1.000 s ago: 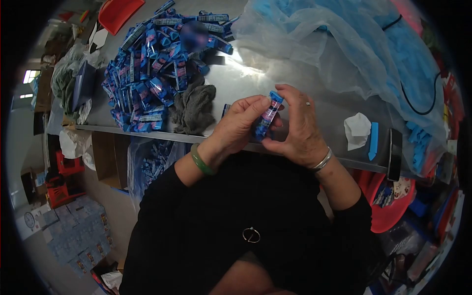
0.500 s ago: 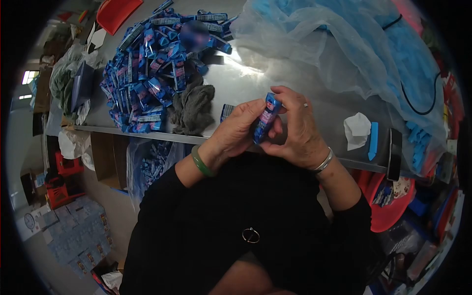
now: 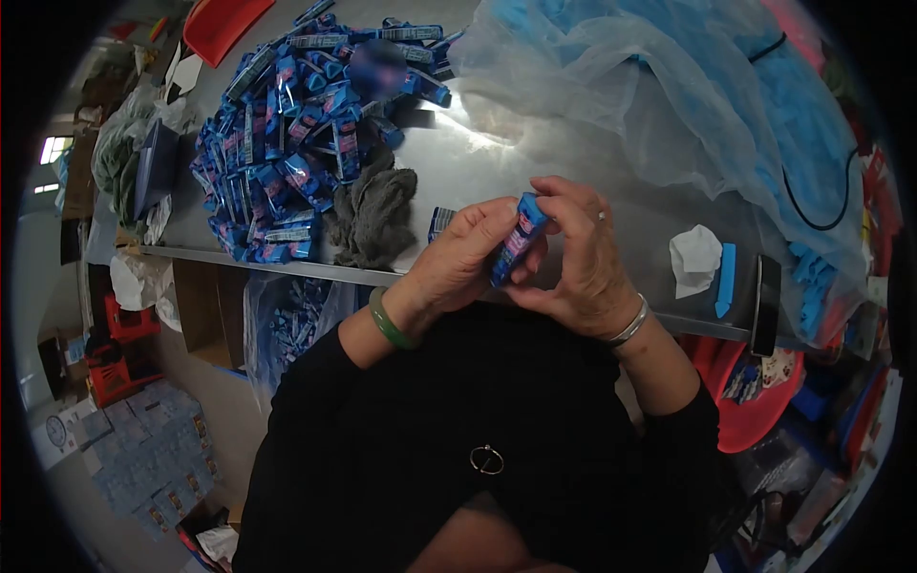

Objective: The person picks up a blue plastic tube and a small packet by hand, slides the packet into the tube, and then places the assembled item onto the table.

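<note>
One blue packet [image 3: 519,239] lies between the two hands, slanted, its upper end pinched by the left thumb and touched by the fingers of the right hand [image 3: 585,256]. The left hand [image 3: 463,250] has its fingers closed on the packet; the right thumb and forefinger curve apart around it. Relative to the packet, the grey cloth [image 3: 374,215] and packet pile [image 3: 277,143] lie left on the tabletop [image 3: 535,148], the white paper [image 3: 694,260] right.
</note>
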Available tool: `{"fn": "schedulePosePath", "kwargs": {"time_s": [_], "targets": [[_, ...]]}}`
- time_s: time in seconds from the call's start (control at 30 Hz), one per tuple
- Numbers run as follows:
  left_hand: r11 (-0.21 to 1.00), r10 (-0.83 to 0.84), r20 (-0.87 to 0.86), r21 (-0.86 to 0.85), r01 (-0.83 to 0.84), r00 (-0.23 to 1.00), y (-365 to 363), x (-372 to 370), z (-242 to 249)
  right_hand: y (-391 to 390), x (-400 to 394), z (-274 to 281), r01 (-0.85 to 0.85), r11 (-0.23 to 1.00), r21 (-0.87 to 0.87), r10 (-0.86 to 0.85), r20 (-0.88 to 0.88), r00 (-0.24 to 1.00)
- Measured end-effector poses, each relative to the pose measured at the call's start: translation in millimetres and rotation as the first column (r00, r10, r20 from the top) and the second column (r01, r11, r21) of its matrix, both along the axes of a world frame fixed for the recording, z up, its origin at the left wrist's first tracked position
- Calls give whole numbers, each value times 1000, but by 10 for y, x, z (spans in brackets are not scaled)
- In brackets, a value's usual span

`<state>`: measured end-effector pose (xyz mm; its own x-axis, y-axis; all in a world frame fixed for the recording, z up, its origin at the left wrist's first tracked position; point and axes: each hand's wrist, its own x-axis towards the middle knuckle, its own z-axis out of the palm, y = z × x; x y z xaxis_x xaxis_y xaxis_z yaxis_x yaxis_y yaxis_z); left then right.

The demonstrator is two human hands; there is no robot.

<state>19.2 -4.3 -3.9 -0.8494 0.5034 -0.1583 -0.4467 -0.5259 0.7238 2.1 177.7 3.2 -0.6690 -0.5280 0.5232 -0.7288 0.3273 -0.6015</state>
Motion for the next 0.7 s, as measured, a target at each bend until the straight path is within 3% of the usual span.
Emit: {"fn": "schedulePosePath", "kwargs": {"time_s": [0.2, 0.27, 0.33, 0.37, 0.4, 0.47, 0.53, 0.57, 0.6, 0.63, 0.67, 0.7], "targets": [[1000, 16, 26, 16, -16, 1000, -49, -68, 3, -25, -74, -9, -20, 1000, 6, 20, 76, 997], [987, 96, 13, -129, -93, 995, -171, -151, 138, 34, -200, 51, -34, 999, -2, 34, 131, 991], [881, 132, -366, -382, -278, 921, -516, -386, 309, 238, -519, 120, 42, 989, 139, -73, 220, 973], [887, 253, -369, -279, -367, 894, -726, -517, 426, 406, -716, 33, 122, 965, 230, -158, 146, 977], [800, 277, -424, -395, -451, 862, -995, -652, 560, 606, -935, -49, 205, 928, 312, -235, 59, 970], [409, 202, -721, -553, -726, 663, -1508, -972, 760, 923, -1270, -50, 320, 710, 627, -454, 61, 889], [178, 87, -807, -564, -806, 584, -2130, -1266, 869, 1186, -1549, -51, 389, 573, 721, -565, 4, 825], [181, 89, -807, -563, -806, 584, -2462, -1380, 913, 1312, -1686, -56, 391, 570, 723, -566, 2, 824], [-102, -42, -801, -592, -800, 598, -2777, -1478, 949, 1428, -1818, -60, 458, 520, 721, -609, -62, 791], [-378, -162, -759, -543, -750, 631, -2855, -1509, 985, 1486, -1915, -55, 521, 467, 714, -648, -124, 752], [-375, -162, -759, -544, -751, 631, -2902, -1517, 949, 1530, -2003, -72, 522, 464, 716, -649, -126, 750], [-549, -396, -736, -289, -785, 548, -2867, -1485, 948, 1562, -2067, -82, 543, 481, 688, -652, -133, 746]]}}
